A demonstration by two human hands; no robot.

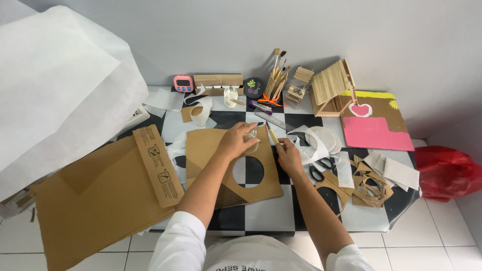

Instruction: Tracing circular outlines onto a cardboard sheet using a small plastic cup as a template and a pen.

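The left hand [235,142] grips a small clear jar [250,141], fingers wrapped around it, on the cardboard sheet [206,148] above its round cut-out [249,171]. The right hand [289,154] pinches a thin brush [271,134] just beside the jar. Scissors [321,169] lie near the right hand on the checkered worktop [261,213]
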